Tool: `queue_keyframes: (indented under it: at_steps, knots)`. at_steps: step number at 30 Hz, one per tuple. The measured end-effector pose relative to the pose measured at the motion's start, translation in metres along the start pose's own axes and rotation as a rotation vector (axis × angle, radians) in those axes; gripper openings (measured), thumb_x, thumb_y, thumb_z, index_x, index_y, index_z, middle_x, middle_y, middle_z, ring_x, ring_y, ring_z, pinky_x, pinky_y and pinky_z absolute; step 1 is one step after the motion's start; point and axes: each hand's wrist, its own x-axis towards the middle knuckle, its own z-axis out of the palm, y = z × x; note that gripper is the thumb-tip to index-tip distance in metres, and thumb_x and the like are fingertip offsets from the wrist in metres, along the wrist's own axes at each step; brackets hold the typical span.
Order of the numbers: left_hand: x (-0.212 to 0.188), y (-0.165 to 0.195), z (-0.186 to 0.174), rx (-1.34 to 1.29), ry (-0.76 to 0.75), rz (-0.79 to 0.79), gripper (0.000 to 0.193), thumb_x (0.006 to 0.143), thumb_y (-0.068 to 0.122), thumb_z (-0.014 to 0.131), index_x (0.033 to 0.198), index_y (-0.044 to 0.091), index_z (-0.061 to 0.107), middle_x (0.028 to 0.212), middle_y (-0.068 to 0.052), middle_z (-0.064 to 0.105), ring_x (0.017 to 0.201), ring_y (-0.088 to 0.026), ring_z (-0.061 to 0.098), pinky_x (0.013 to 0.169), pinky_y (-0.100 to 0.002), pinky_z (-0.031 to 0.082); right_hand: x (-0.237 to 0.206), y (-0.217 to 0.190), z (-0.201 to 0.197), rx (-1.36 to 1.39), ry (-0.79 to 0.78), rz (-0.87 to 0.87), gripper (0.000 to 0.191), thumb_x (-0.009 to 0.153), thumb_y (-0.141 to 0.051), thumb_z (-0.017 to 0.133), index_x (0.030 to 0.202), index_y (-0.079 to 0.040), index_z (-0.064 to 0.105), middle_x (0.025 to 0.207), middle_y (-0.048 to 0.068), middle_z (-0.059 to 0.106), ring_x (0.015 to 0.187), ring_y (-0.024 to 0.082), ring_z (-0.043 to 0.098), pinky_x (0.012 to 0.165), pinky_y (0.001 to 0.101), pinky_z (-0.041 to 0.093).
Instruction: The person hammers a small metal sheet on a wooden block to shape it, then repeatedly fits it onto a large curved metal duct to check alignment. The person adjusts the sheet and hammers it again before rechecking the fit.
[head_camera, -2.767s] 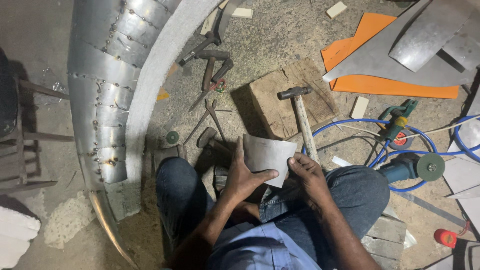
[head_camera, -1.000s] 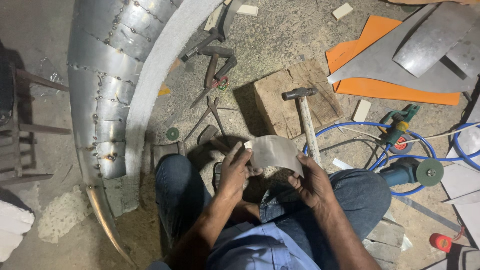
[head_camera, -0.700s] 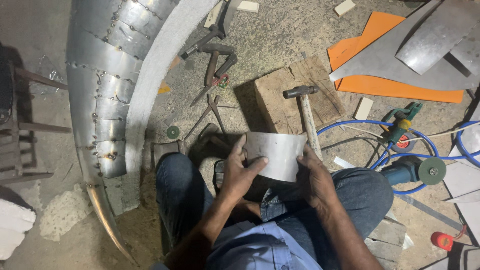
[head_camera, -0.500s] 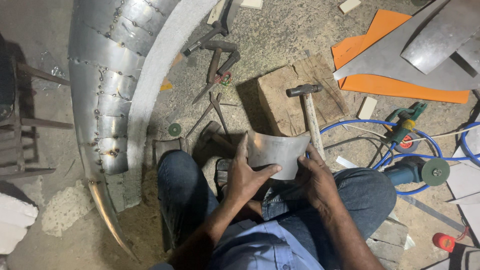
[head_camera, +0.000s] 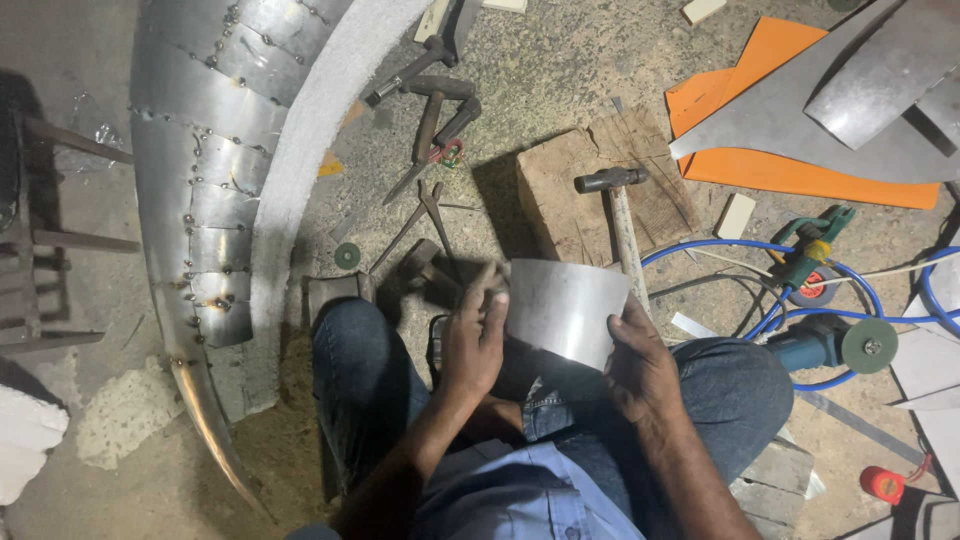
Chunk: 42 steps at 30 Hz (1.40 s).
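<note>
You are sitting on the floor (head_camera: 600, 60) with a sheet (head_camera: 565, 310) of bare grey metal held up over your knees, just this side of the wood block (head_camera: 590, 195). Your right hand (head_camera: 640, 365) is gripping the sheet's lower right edge, thumb lying on its face. Your left hand (head_camera: 475, 335) is pressing against the sheet's left edge, fingers stretched out almost straight rather than curled round it. The sheet is tilting a little, its top edge nearest the block.

A hammer (head_camera: 620, 220) is lying across the block, head at the block's far side, handle running down toward the sheet. Left of the block, pliers (head_camera: 440, 130) and snips (head_camera: 415, 215) are lying on the floor. Right of the block, a blue hose (head_camera: 760, 250) is looping round a grinder (head_camera: 835, 345) with a green disc. Beyond the block, on its right, an orange sheet (head_camera: 750, 130) is lying under grey metal offcuts (head_camera: 860, 90). Far left of the block, a curved riveted metal casing (head_camera: 200, 180) is sweeping down beside your left knee.
</note>
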Motion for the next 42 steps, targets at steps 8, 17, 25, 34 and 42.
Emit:
queue_keyframes:
  at_steps: [8,17,25,34,42]
  knots:
    - [-0.013,-0.016,0.014,0.517,0.083,0.640,0.047,0.096,0.033,0.067,0.135,0.006,0.063,0.134,-0.012,0.067,0.122,-0.027,0.063,0.111,-0.050,0.045,0.000,-0.016,0.024,0.051,0.021,-0.077,0.055,0.092,-0.011,0.065,0.145,-0.004,0.052,0.124,0.013,0.067,0.115,0.021,0.066,0.100,0.0363,0.054]
    - [0.050,-0.072,0.053,-0.002,0.013,-0.202,0.036,0.106,0.036,0.054,0.115,0.007,0.074,0.076,-0.008,0.075,0.048,-0.017,0.062,0.043,-0.033,0.047,0.040,-0.019,-0.033,-0.900,0.218,-0.441,0.050,0.101,-0.030,0.060,0.141,0.000,0.059,0.121,0.019,0.069,0.103,0.026,0.070,0.078,0.0405,0.061]
    - [0.112,-0.101,0.084,-0.696,-0.038,-0.578,0.033,0.102,0.032,0.059,0.105,0.000,0.072,0.076,-0.006,0.068,0.050,-0.012,0.062,0.042,-0.029,0.043,0.077,-0.020,-0.048,-0.716,0.155,-0.002,0.056,0.089,-0.015,0.071,0.142,-0.007,0.053,0.091,0.006,0.064,0.074,0.016,0.059,0.060,0.0296,0.049]
    - [0.160,-0.081,0.092,-0.326,-0.265,-0.375,0.040,0.101,0.038,0.055,0.108,0.003,0.073,0.070,-0.004,0.072,0.048,-0.009,0.064,0.042,-0.025,0.047,0.012,-0.081,-0.053,-1.327,0.216,-0.594,0.044,0.097,-0.027,0.068,0.132,-0.001,0.059,0.089,0.000,0.062,0.073,0.008,0.051,0.062,0.0251,0.044]
    - [0.132,-0.073,0.097,-0.205,-0.195,-0.566,0.044,0.103,0.047,0.051,0.112,0.008,0.070,0.069,-0.001,0.072,0.048,-0.009,0.062,0.044,-0.027,0.049,0.042,-0.079,-0.052,-1.691,0.258,-0.120,0.046,0.092,-0.046,0.067,0.116,-0.007,0.069,0.064,0.014,0.064,0.060,0.023,0.063,0.059,0.0405,0.049]
